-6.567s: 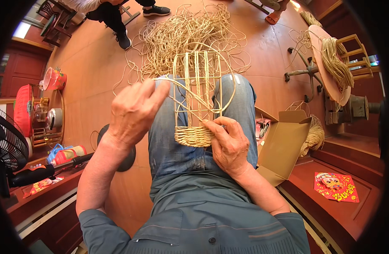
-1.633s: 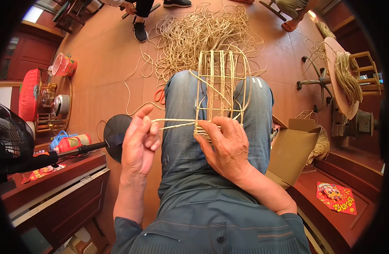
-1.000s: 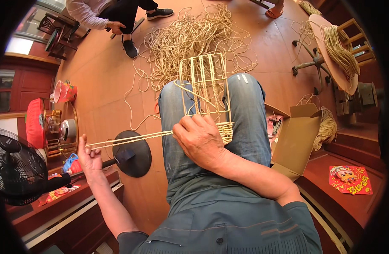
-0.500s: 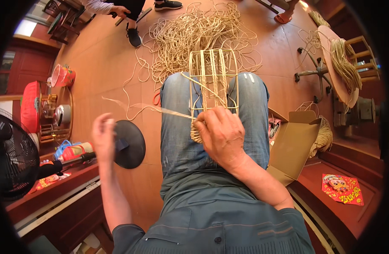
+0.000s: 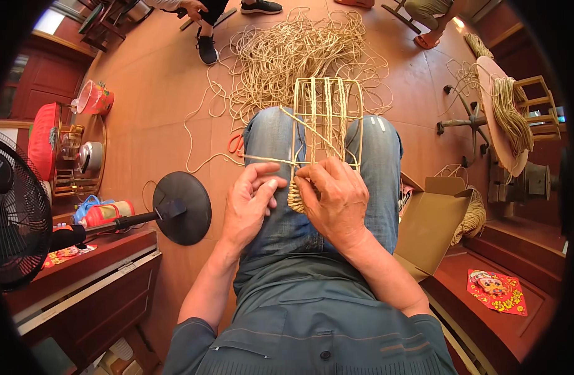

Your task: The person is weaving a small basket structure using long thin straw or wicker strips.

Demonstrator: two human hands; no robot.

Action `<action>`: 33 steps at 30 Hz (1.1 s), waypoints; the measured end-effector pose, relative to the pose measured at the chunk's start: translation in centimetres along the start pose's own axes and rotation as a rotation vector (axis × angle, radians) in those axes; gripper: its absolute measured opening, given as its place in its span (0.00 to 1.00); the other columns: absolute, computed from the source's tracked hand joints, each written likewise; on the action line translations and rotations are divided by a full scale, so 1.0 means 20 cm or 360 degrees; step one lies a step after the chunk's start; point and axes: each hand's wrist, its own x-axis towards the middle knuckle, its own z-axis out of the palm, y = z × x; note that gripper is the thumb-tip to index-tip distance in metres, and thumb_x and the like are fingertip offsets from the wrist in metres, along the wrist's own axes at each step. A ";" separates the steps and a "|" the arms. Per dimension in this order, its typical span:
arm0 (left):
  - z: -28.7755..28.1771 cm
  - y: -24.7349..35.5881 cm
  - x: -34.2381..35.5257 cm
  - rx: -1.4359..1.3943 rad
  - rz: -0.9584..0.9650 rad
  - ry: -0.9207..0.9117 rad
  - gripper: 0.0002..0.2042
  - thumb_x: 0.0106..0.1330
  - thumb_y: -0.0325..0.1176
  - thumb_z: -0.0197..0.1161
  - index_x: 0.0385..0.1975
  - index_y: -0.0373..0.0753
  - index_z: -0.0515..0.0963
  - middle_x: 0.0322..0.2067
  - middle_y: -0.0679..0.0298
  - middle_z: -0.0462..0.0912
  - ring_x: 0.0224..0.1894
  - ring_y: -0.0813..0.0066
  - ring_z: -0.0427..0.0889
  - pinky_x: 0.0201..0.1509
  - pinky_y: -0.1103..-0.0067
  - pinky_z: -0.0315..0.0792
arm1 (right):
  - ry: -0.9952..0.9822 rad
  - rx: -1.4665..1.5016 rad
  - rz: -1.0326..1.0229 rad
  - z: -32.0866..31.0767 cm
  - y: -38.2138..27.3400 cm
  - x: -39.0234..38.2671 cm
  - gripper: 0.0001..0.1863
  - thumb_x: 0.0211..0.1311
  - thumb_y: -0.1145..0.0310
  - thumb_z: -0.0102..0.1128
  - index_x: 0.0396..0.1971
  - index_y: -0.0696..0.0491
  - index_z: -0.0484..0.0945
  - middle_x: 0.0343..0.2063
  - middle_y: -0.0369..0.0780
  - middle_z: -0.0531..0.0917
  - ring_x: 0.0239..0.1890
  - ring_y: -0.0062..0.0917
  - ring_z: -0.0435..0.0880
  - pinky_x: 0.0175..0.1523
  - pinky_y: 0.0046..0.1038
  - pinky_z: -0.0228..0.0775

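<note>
A gold-coloured wire frame [image 5: 360, 119], strung lengthwise with straw-coloured cord, rests between my jeans-clad knees. Its near left edge carries a tightly wrapped band of cord [image 5: 294, 199]. Over that near end lies my right hand [image 5: 338, 199], thumb and fingers pinched together on the cord at the wrapped edge; the exact grip is partly hidden. From there a loose strand [image 5: 268, 159] runs leftward over my left knee. Just below this strand is my left hand [image 5: 252, 203], fingers loosely bent and thumb apart, with nothing visibly held.
A big tangled cord heap [image 5: 299, 47] covers the floor ahead, beside another person's shoes [image 5: 207, 50]. Red-handled scissors [image 5: 235, 143] lie by my left knee. At left are a fan [image 5: 15, 206] and its round base [image 5: 184, 209]; at right, an open cardboard box [image 5: 434, 225].
My left hand has come in from the far left to beside the wire frame, and the strand now hangs lower and slacker. The right hand keeps its grip at the wrapped edge.
</note>
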 end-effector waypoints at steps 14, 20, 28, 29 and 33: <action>0.07 -0.02 0.17 -0.0440 -0.0202 -0.0388 0.29 0.85 0.31 0.56 0.82 0.34 0.61 0.35 0.73 0.78 0.23 0.90 0.66 0.25 0.87 0.63 | -0.0215 -0.0021 -0.0005 -0.05 -0.03 -0.05 0.10 0.64 0.61 0.78 0.43 0.46 0.92 0.37 0.36 0.81 0.43 0.35 0.81 0.48 0.39 0.66; 0.13 -0.04 0.08 -0.0400 -0.0100 -0.0173 0.29 0.83 0.28 0.57 0.81 0.33 0.61 0.42 0.67 0.84 0.25 0.91 0.68 0.26 0.89 0.63 | -0.0217 -0.0016 0.0012 -0.05 -0.03 -0.08 0.10 0.62 0.59 0.81 0.40 0.45 0.92 0.37 0.35 0.81 0.43 0.33 0.80 0.49 0.38 0.64; 0.04 0.11 -0.02 -0.0745 -0.0133 -0.0004 0.24 0.86 0.34 0.61 0.77 0.38 0.66 0.43 0.69 0.81 0.25 0.93 0.64 0.28 0.89 0.64 | -0.0167 0.0040 -0.0045 -0.04 -0.02 -0.03 0.11 0.62 0.63 0.80 0.42 0.45 0.88 0.40 0.35 0.83 0.43 0.33 0.81 0.49 0.39 0.65; 0.03 0.15 -0.02 -0.0810 -0.0123 -0.0028 0.24 0.87 0.34 0.61 0.77 0.38 0.66 0.43 0.70 0.81 0.26 0.93 0.64 0.29 0.89 0.63 | -0.0176 0.0043 -0.0050 -0.03 -0.02 -0.02 0.11 0.62 0.63 0.80 0.42 0.45 0.88 0.40 0.35 0.83 0.43 0.33 0.81 0.49 0.39 0.65; -0.04 0.39 -0.12 -0.0749 -0.0041 0.0054 0.25 0.85 0.33 0.62 0.78 0.37 0.67 0.36 0.73 0.75 0.25 0.91 0.60 0.28 0.89 0.62 | -0.0207 0.0081 -0.0142 0.00 -0.06 0.02 0.19 0.60 0.65 0.81 0.52 0.45 0.90 0.39 0.35 0.84 0.44 0.32 0.81 0.51 0.38 0.67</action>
